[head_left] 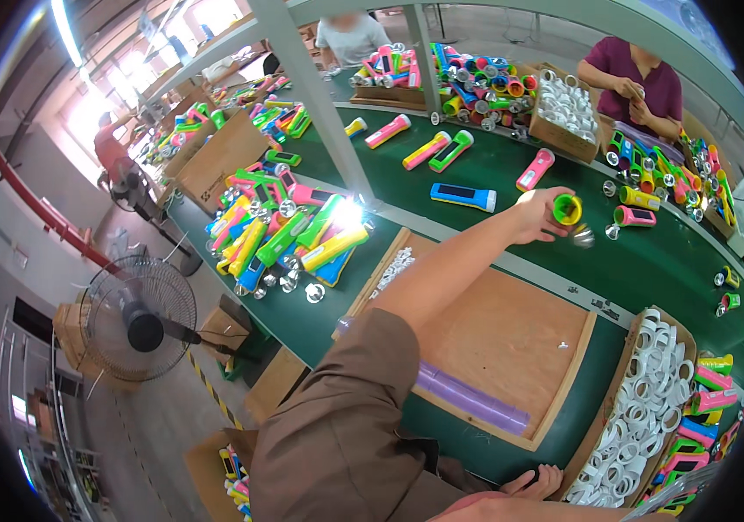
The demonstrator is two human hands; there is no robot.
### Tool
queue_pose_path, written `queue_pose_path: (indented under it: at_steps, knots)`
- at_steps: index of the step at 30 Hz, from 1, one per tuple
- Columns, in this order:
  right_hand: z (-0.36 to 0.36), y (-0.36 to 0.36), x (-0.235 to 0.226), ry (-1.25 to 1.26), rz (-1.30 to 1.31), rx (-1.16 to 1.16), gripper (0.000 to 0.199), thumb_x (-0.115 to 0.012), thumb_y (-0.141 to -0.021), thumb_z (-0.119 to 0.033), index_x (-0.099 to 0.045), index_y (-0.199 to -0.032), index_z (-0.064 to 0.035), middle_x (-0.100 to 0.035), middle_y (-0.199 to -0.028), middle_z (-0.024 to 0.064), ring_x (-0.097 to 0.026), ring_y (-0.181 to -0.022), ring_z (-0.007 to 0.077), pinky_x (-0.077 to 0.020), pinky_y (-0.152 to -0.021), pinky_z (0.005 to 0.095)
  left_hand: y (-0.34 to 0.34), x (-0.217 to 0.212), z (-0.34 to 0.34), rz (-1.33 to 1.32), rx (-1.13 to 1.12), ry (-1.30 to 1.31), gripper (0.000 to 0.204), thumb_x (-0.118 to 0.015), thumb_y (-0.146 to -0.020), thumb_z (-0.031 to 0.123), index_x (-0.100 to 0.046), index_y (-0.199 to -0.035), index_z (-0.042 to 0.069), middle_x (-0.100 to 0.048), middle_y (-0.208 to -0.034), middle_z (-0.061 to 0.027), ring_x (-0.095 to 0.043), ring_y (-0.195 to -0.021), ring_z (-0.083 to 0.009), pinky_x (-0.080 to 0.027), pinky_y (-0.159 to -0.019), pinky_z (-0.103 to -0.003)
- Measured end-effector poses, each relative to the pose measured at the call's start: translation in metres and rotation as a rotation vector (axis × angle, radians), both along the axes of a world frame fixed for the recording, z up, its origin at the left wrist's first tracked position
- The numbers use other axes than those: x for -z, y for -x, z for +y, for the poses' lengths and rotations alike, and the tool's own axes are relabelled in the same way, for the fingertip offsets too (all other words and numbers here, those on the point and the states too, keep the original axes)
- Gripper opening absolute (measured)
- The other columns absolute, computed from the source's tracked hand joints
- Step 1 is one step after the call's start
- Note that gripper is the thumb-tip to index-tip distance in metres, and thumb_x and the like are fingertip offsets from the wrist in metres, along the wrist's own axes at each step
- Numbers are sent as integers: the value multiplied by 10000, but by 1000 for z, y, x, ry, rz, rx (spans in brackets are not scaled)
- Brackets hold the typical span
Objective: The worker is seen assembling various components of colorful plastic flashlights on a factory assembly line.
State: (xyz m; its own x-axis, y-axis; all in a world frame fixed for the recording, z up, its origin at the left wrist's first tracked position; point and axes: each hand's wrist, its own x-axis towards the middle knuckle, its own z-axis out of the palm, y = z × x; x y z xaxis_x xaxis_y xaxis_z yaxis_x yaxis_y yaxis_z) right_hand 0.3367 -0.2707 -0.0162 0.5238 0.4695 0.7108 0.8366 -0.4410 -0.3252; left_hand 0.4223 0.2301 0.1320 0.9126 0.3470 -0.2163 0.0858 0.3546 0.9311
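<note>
My left hand (539, 216) reaches across the green conveyor belt, closed around a flashlight body (568, 209) with a yellow-green open end. A silvery reflector (582, 235), blurred, hangs just beside that end. Low in the view, my right hand (544, 481) rests by the table's near edge, beside a carton of white rings (637, 418). Its fingers are curled, and what they may hold is hidden. Between my arms lies a wooden board (498, 339) with a raised rim and a purple strip (472, 398) along its near side.
Colourful flashlights (285, 230) with loose reflectors are heaped at the left, one shining. Several more, including a blue one (462, 197), lie on the belt (511, 148). A metal post (315, 96) rises ahead. A fan (139, 317) stands left; co-workers sit across the belt.
</note>
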Motion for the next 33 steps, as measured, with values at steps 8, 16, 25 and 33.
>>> queue_pose_path:
  at_steps: [8,16,25,33]
  knots:
    - [1,-8,7,15,66,-86,208,-487,-958,-124,-543,-1046,56,-547,-1105,203,-495,-1112,416,-352,-1058,584,235,-96,-118,-257,92,-607,739,-717,-779,1,-395,-1435,108,-594,-1238,-109,-639,-1074,-199,-506,-948,-338]
    - [2,-6,-1,-108,204,-172,162,-471,-954,-78,-542,-1035,43,-534,-1142,202,-482,-1146,394,-336,-1067,542,365,-75,-182,-165,89,-1254,692,-851,-731,174,-515,-1333,116,-591,-1230,-126,-591,-1139,-224,-481,-929,-336]
    - [90,67,-158,-427,1195,-1222,640,-724,-838,-279,-440,-1345,-11,-409,-1370,166,-487,-1232,278,-451,-1005,433,323,-16,-292,82,85,-409,637,-781,-830,291,-435,-1303,42,-612,-1143,-153,-598,-1078,-206,-479,-907,-353]
    - [133,46,-132,-214,1333,-942,418,-667,-892,-62,-493,-1270,-15,-581,-1087,85,-569,-975,155,-497,-864,320,331,4,-303,-96,-5,342,503,-619,-951,245,-402,-1349,26,-594,-1146,-185,-662,-949,-280,-563,-824,-420]
